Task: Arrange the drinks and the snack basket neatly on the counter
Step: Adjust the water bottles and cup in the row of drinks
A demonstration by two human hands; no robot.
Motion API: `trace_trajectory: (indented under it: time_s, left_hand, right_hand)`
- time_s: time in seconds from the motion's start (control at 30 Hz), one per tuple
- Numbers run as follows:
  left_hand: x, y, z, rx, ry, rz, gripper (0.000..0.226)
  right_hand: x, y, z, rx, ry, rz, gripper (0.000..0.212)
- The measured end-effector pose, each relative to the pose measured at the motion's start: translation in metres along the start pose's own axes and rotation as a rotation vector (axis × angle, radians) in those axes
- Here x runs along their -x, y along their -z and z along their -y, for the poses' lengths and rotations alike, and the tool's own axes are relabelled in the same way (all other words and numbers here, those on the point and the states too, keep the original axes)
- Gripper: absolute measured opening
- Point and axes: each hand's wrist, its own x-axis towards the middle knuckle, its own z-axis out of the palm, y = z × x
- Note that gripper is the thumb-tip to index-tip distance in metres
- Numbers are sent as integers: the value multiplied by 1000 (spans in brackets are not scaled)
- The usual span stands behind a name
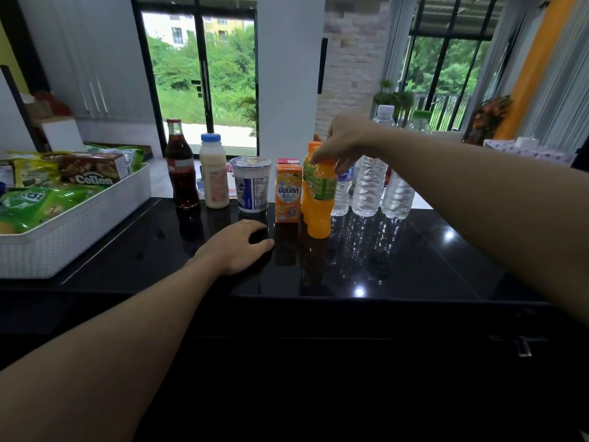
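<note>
Under right hand, bottle (top hidden)

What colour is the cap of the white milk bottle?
The cap is blue; the head view shows it best.

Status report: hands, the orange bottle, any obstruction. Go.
Right hand grips top of front orange bottle. Left hand rests on counter, holds nothing. Bottle upright, forward of the row. Orange carton close beside it, second orange bottle directly behind.
</note>
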Motion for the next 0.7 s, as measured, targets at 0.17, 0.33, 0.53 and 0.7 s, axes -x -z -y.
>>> trace_trajectory:
  time_s: [0.17, 0.33, 0.53, 0.7]
  left_hand:
    - [5, 2, 1, 32, 58, -77, 61]
    - [4, 20, -1, 54, 133, 25, 49]
    - [20, 48, 26, -89, 155, 19, 56]
    - [34, 49, 65, -124, 184, -17, 61]
  right_hand:
    - [7, -4, 2, 98, 22, -43, 40]
    - [18, -5, 6, 236, 124, -108, 47]
    - [25, -8, 27, 250, 258, -194, 45]
    - [16, -18, 50, 307, 277, -137, 45]
